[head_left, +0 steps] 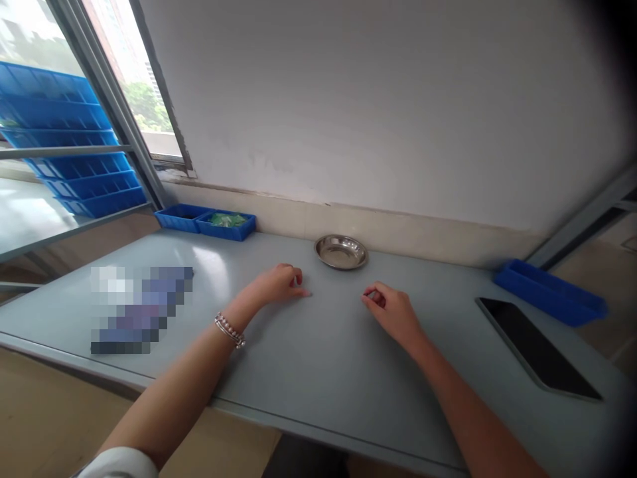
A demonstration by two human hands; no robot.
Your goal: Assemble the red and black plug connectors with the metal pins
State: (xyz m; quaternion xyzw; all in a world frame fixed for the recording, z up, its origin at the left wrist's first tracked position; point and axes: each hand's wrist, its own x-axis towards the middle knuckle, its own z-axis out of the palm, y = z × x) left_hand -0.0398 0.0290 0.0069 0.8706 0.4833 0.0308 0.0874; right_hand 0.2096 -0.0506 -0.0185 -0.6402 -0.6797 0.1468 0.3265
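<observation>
My left hand point(284, 284) hovers over or rests on the grey table, left of the middle. Its fingers curl while the thumb stretches out apart from them, and nothing shows between them. A beaded bracelet point(229, 330) circles that wrist. Across a gap to the right is my right hand point(391, 307), with thumb and forefinger drawn together in a pinch. Whatever the pinch may hold is too small to make out. Beyond both hands, near the wall, sits a shallow round steel dish point(341, 252); neither hand touches it.
At the back left stand two blue bins point(226, 230), one with green plastic inside. A dark-screened tablet point(540, 348) lies at right by another blue bin point(550, 292). A pixelated item point(144, 312) lies at left. Stacked blue trays point(94, 169) stand on a shelf beyond.
</observation>
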